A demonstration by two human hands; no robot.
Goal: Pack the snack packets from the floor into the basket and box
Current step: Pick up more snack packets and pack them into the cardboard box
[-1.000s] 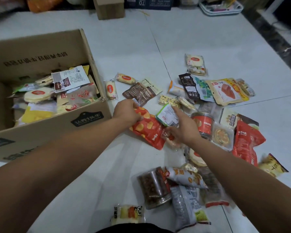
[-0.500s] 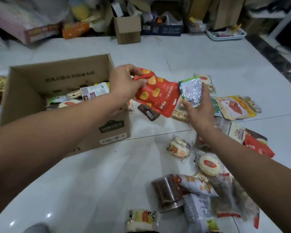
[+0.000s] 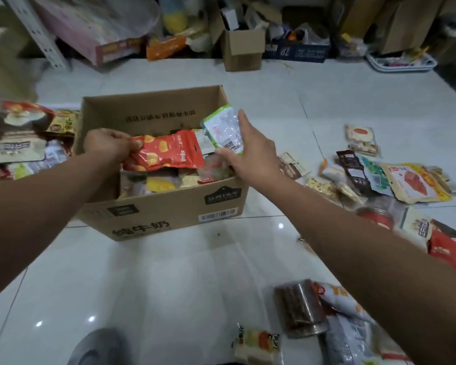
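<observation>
An open cardboard box [image 3: 166, 214] stands on the white tile floor, filled with several snack packets. My left hand [image 3: 108, 144] grips a red packet with yellow pieces printed on it [image 3: 169, 151], held flat over the box's opening. My right hand [image 3: 250, 154] holds a silver and green packet [image 3: 223, 129] upright over the box's right side. More snack packets lie scattered on the floor at the right [image 3: 411, 183] and near the bottom [image 3: 303, 306].
A second heap of packets [image 3: 19, 138] lies left of the box. Small cardboard box [image 3: 242, 48], a white tray [image 3: 400, 63] and other clutter line the far wall. A grey shape [image 3: 98, 346] shows at the bottom edge.
Both hands have carried their packets leftward from beside the box to over its opening. The view has swung left, so the box now sits in the middle.
</observation>
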